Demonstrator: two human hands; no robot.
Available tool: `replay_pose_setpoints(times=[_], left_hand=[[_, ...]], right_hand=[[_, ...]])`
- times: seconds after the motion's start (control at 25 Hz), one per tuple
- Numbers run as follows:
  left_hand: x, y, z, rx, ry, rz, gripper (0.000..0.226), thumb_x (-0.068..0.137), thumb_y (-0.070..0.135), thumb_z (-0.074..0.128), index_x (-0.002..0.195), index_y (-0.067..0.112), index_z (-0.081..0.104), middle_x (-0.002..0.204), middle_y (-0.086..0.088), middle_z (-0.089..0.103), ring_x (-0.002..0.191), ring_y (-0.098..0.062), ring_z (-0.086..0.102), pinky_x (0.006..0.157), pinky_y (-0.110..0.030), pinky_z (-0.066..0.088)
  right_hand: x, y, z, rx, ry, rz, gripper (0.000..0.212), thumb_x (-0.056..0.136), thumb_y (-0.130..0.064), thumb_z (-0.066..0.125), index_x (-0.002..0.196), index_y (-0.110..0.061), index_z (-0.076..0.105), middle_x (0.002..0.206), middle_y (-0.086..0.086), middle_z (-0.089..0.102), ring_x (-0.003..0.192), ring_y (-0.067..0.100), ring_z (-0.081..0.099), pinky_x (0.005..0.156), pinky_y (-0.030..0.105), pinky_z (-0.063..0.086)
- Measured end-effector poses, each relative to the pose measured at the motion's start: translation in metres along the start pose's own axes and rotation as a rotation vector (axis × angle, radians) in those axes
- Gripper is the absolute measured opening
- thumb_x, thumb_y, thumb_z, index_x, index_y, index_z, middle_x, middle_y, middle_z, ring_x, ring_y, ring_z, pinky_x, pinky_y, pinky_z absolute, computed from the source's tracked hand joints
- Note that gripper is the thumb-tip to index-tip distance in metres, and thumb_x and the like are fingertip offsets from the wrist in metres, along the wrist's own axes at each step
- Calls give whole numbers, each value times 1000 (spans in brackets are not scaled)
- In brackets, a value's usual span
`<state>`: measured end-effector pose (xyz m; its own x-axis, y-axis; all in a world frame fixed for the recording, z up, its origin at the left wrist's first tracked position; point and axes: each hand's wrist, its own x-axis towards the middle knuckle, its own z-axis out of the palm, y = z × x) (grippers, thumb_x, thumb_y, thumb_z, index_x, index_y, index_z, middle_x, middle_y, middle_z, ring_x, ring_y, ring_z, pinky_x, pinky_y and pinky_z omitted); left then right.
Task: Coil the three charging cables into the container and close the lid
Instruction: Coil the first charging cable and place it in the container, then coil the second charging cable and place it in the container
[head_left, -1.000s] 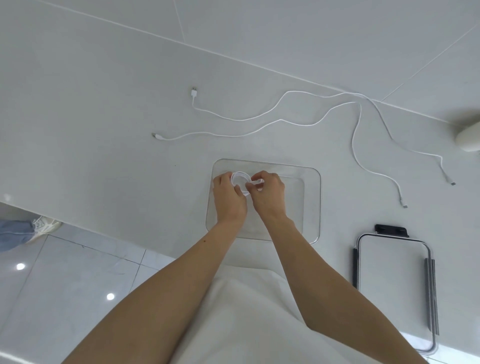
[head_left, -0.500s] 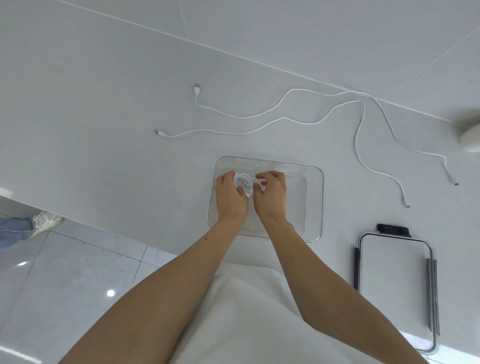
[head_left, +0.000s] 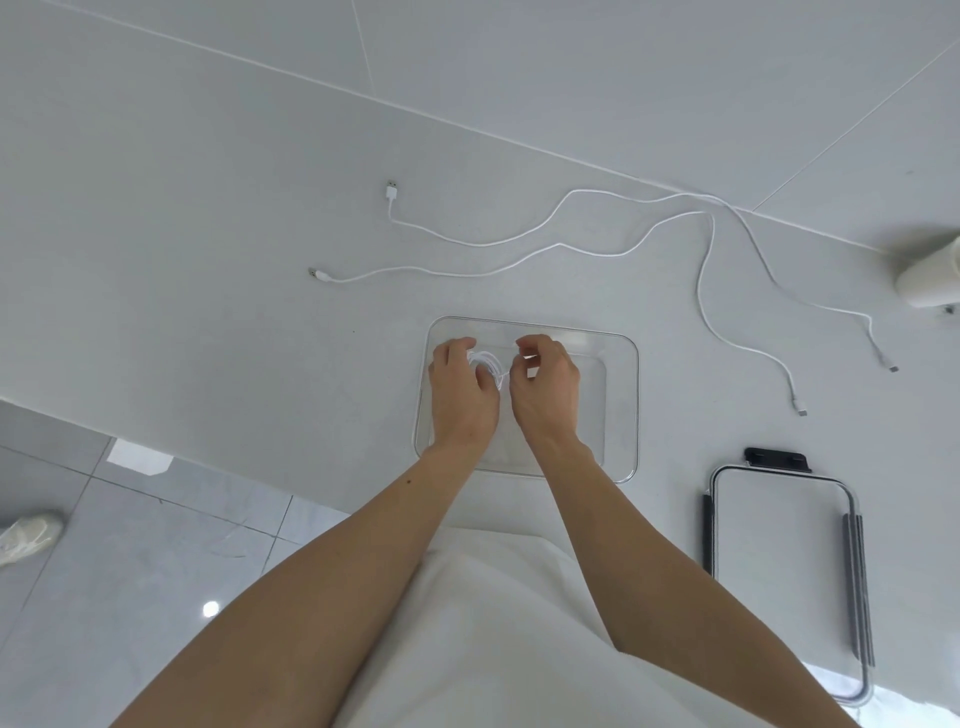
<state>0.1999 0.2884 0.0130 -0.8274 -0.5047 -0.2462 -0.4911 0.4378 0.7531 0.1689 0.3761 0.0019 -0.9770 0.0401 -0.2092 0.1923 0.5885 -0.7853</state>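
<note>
A clear rectangular container (head_left: 621, 415) stands on the white table in front of me. Inside its left part my left hand (head_left: 460, 389) holds a coiled white cable (head_left: 488, 364) down, fingers curled over it. My right hand (head_left: 545, 387) is just right of the coil with curled fingers; its fingertips sit a little apart from the coil and whether they pinch a cable end is unclear. Two more white cables lie loose beyond the container: one (head_left: 467, 241) with a USB plug at the far left, the other (head_left: 415, 271) below it. Their far ends trail right.
The container's lid (head_left: 779, 571), clear with dark clips, lies flat at the right near the table's front edge. A white cylindrical object (head_left: 930, 275) sits at the far right edge. The floor and a shoe (head_left: 26, 535) show at the lower left.
Both hands moved the coil lower into the container's left part. My right hand has drawn slightly away to the right of the coil. The loose cables have not moved.
</note>
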Motion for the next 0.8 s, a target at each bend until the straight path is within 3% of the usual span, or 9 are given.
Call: replay_pose_setpoints(times=[0.12, 0.28, 0.36, 0.56, 0.68, 0.8], left_hand=[[-2, 8, -7, -81, 14, 83, 31, 94, -4, 49, 122, 5, 56, 128, -10, 54, 117, -25, 52, 89, -12, 32], [5, 23, -26, -231, 61, 260, 24, 95, -5, 49, 113, 4, 61, 115, -10, 61, 105, -22, 59, 89, -29, 49], [17, 28, -39, -269, 106, 337, 21, 95, -5, 49, 109, 4, 62, 110, -9, 64, 99, -18, 61, 88, -32, 52], [63, 20, -70, -173, 108, 405, 19, 95, -3, 49, 110, 1, 60, 109, -11, 65, 100, -23, 63, 90, -31, 49], [94, 3, -83, 11, 22, 401, 23, 96, 1, 51, 118, 2, 57, 118, -13, 61, 110, -27, 59, 94, -34, 46], [120, -18, -90, 263, -84, 402, 32, 96, 7, 53, 128, 2, 53, 129, -17, 54, 116, -35, 53, 94, -43, 46]], right_hand=[[0, -6, -5, 70, 45, -44, 21, 95, -8, 52, 111, -9, 66, 103, 2, 70, 88, 14, 65, 77, 31, 57], [5, -20, -11, 121, 36, -156, 20, 95, -8, 53, 111, -12, 65, 95, -3, 69, 82, 8, 65, 71, 13, 51], [13, -30, -13, 121, 29, -213, 21, 96, -8, 53, 112, -12, 65, 95, -4, 68, 82, 8, 65, 72, 11, 50], [41, -59, -8, 10, -12, -337, 23, 97, -7, 50, 116, -6, 64, 102, 6, 70, 87, 19, 66, 81, 28, 55], [66, -70, 1, -173, -142, -365, 27, 98, -12, 52, 122, -4, 61, 113, 13, 67, 101, 26, 65, 89, 40, 53], [88, -77, 13, -394, -301, -373, 33, 101, -17, 51, 131, -4, 55, 127, 15, 59, 117, 30, 59, 93, 42, 49]])
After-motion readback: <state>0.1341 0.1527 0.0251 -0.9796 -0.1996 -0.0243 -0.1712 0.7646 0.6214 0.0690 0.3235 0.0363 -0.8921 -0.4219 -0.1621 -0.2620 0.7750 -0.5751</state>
